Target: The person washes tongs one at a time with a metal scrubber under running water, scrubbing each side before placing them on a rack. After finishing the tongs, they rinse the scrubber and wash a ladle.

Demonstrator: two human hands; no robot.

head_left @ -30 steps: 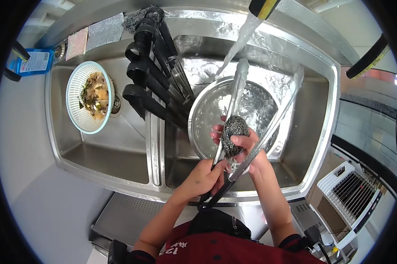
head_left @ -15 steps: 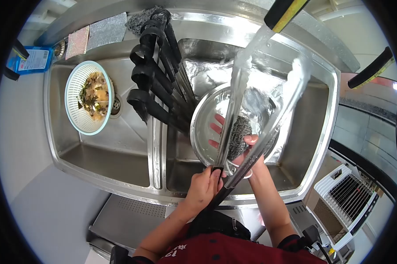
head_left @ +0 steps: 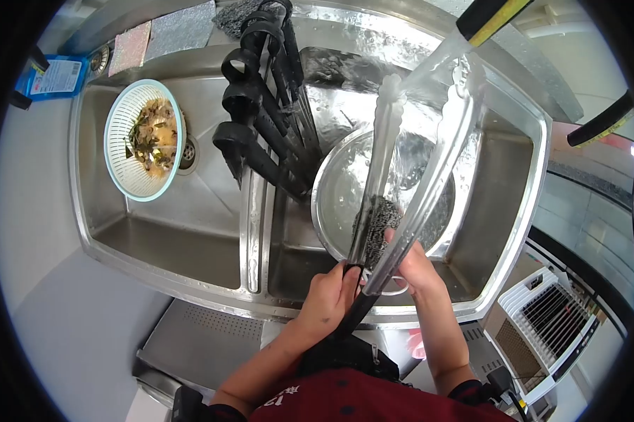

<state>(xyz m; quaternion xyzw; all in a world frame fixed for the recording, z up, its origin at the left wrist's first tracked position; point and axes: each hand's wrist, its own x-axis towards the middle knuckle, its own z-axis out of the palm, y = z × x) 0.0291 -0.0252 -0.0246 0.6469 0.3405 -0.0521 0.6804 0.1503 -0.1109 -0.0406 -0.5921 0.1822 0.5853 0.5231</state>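
My left hand [head_left: 327, 299] is closed round the dark handle of long metal tongs [head_left: 429, 190], whose scalloped tips point away over the right sink basin. My right hand [head_left: 412, 264] grips a steel wool scrubber [head_left: 382, 224] between the two tong arms, against the left one. Part of its fingers is hidden behind the right arm of the tongs. Below the tongs, a round metal bowl [head_left: 324, 218] holds water. Water runs from the faucet [head_left: 482, 24] between the tong tips.
Several black-handled utensils [head_left: 243, 141] lean over the sink divider [head_left: 254, 246]. In the left basin sits a pale basket [head_left: 124, 158] with food scraps. Cloths [head_left: 180, 32] and a blue packet [head_left: 57, 77] lie at the back left. A white slatted appliance [head_left: 545, 316] stands at the right.
The scrubber and my right hand have moved down along the tongs toward the handle, and the right fingers have closed in. The tong arms have shifted slightly. The whole view has shifted a little.
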